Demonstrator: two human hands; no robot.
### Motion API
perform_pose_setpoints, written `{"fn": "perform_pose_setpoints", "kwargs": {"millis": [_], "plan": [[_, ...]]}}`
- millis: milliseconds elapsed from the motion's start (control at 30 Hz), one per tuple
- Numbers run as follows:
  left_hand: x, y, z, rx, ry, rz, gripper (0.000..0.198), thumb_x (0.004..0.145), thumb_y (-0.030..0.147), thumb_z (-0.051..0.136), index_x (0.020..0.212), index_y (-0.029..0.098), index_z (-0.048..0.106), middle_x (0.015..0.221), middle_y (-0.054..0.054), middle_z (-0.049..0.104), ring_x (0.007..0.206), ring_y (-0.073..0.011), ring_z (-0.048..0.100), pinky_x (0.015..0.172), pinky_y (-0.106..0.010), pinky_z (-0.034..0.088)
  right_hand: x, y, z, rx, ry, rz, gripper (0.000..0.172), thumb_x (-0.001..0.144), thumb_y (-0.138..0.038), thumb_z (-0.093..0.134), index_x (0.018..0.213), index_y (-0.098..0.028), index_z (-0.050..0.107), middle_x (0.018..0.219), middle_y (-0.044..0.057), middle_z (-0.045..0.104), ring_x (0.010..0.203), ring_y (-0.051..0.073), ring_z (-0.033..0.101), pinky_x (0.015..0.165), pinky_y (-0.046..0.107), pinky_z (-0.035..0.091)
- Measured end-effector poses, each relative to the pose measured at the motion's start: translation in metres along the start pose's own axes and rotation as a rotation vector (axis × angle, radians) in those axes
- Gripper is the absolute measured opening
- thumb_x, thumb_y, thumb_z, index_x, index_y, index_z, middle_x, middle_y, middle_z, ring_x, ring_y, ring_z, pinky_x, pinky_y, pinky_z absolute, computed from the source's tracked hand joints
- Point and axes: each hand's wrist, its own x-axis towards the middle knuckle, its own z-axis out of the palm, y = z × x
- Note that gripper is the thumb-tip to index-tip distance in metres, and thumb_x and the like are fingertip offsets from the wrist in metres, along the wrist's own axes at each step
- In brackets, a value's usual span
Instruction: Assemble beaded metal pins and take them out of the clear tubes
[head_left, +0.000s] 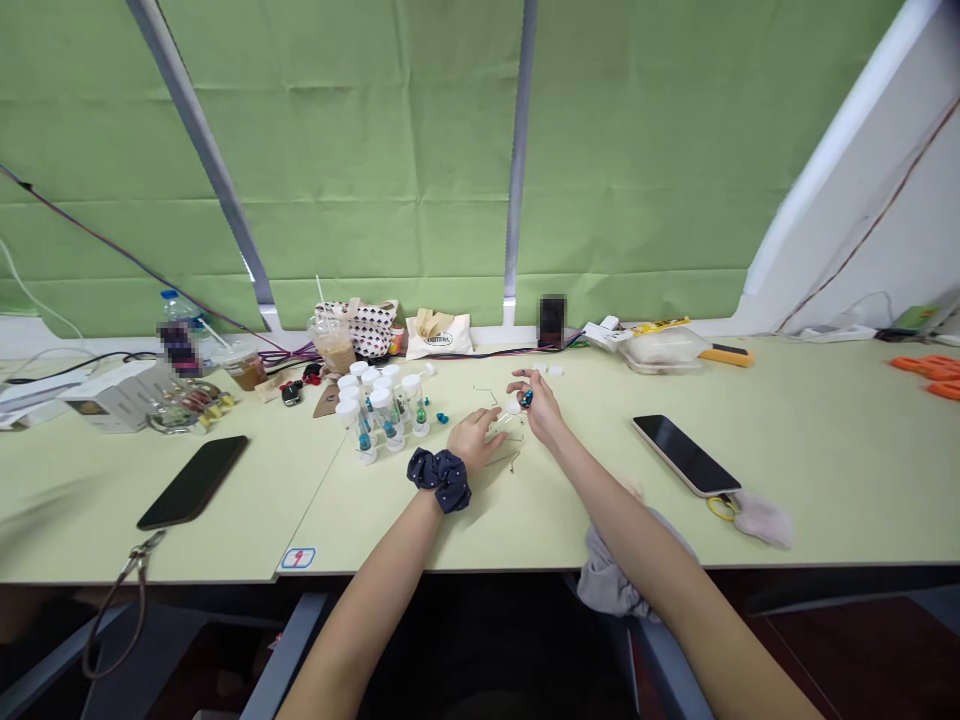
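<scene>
One pale table lies before us, with our two hands over it: the left hand has its fingers and thumb apart, gripping nothing we can see; the right hand is half curled, holding shiny blue pieces. We count two dark phones, left and right, one pouch with lettering we cannot read surely, two drink cups, about ten overlapping white-capped tubes, and one sticker apparently reading "9". More blue pieces lie between tubes and left hand.
</scene>
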Motion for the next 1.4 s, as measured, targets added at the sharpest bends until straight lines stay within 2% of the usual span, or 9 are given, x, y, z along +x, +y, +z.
{"fn": "perform_pose_setpoints", "kwargs": {"millis": [100, 233, 367, 533, 733, 900, 1067, 1233, 1400], "plan": [[-0.001, 0.002, -0.001, -0.021, 0.050, 0.009, 0.041, 0.084, 0.033, 0.056, 0.123, 0.019, 0.053, 0.102, -0.009, 0.063, 0.080, -0.0194, 0.060, 0.076, -0.032, 0.047, -0.005, -0.003, 0.009, -0.072, -0.078, -0.061, 0.051, 0.087, -0.064, 0.037, 0.110, -0.025, 0.060, 0.073, 0.001, 0.055, 0.053, 0.011, 0.040, 0.049, 0.021, 0.035], [-0.001, 0.000, 0.000, -0.070, 0.128, 0.014, 0.040, 0.085, 0.033, 0.056, 0.122, 0.020, 0.052, 0.099, -0.006, 0.063, 0.076, -0.0164, 0.059, 0.072, -0.030, 0.048, -0.012, -0.004, 0.017, -0.084, -0.185, -0.066, 0.053, 0.087, -0.064, 0.038, 0.117, -0.026, 0.061, 0.077, 0.001, 0.052, 0.058, 0.011, 0.043, 0.057, 0.023, 0.040], [-0.001, -0.002, 0.003, -0.144, 0.175, 0.021, 0.045, 0.085, 0.031, 0.057, 0.127, 0.020, 0.046, 0.100, -0.006, 0.062, 0.076, -0.0147, 0.057, 0.072, -0.030, 0.049, -0.015, -0.004, 0.019, -0.104, -0.158, -0.101, 0.052, 0.088, -0.063, 0.038, 0.118, -0.028, 0.061, 0.074, 0.001, 0.051, 0.070, 0.014, 0.049, 0.065, 0.024, 0.043], [-0.001, 0.001, 0.006, -0.234, 0.143, 0.046, 0.062, 0.084, 0.027, 0.057, 0.140, 0.024, 0.030, 0.103, -0.005, 0.061, 0.076, -0.0132, 0.055, 0.075, -0.030, 0.049, -0.018, -0.004, 0.021, -0.038, -0.200, -0.041, 0.051, 0.088, -0.064, 0.035, 0.122, -0.033, 0.057, 0.091, 0.003, 0.059, 0.082, 0.016, 0.053, 0.066, 0.025, 0.045], [-0.001, 0.005, 0.005, -0.359, 0.172, -0.024, 0.076, 0.087, 0.025, 0.052, 0.147, 0.026, 0.005, 0.100, -0.005, 0.057, 0.077, -0.0127, 0.053, 0.067, -0.026, 0.046, -0.020, 0.004, 0.022, -0.058, -0.257, 0.077, 0.054, 0.083, -0.066, 0.044, 0.120, -0.029, 0.061, 0.092, 0.003, 0.059, 0.076, 0.015, 0.056, 0.062, 0.025, 0.046], [-0.001, 0.008, 0.000, -0.418, 0.166, -0.022, 0.074, 0.088, 0.025, 0.049, 0.148, 0.026, 0.005, 0.099, -0.006, 0.054, 0.076, -0.0119, 0.051, 0.060, -0.022, 0.044, -0.018, 0.009, 0.021, -0.046, -0.204, 0.004, 0.042, 0.075, -0.056, 0.063, 0.097, -0.021, 0.071, 0.089, 0.003, 0.061, 0.062, 0.010, 0.048, 0.057, 0.024, 0.041], [-0.002, 0.007, -0.002, -0.458, 0.163, -0.066, 0.073, 0.088, 0.026, 0.049, 0.148, 0.027, 0.005, 0.097, -0.005, 0.053, 0.074, -0.0115, 0.051, 0.056, -0.020, 0.043, -0.019, 0.005, 0.022, 0.064, -0.146, -0.003, 0.038, 0.065, -0.043, 0.076, 0.092, -0.019, 0.068, 0.076, 0.000, 0.058, 0.050, 0.006, 0.037, 0.051, 0.025, 0.035], [-0.003, 0.004, -0.004, -0.479, 0.202, -0.092, 0.070, 0.088, 0.028, 0.049, 0.147, 0.027, 0.010, 0.096, -0.004, 0.053, 0.072, -0.0111, 0.051, 0.057, -0.020, 0.043, -0.022, -0.003, 0.023, 0.125, -0.142, -0.031, 0.042, 0.067, -0.042, 0.076, 0.101, -0.023, 0.060, 0.068, -0.004, 0.052, 0.050, 0.007, 0.044, 0.051, 0.024, 0.037], [-0.003, 0.001, -0.004, -0.477, 0.213, -0.104, 0.070, 0.088, 0.028, 0.049, 0.146, 0.026, 0.011, 0.097, -0.005, 0.054, 0.073, -0.0118, 0.052, 0.058, -0.021, 0.043, -0.020, -0.002, 0.022, 0.159, -0.163, -0.012, 0.031, 0.071, -0.047, 0.071, 0.085, -0.021, 0.061, 0.069, -0.002, 0.055, 0.052, 0.008, 0.048, 0.051, 0.024, 0.038]]}}
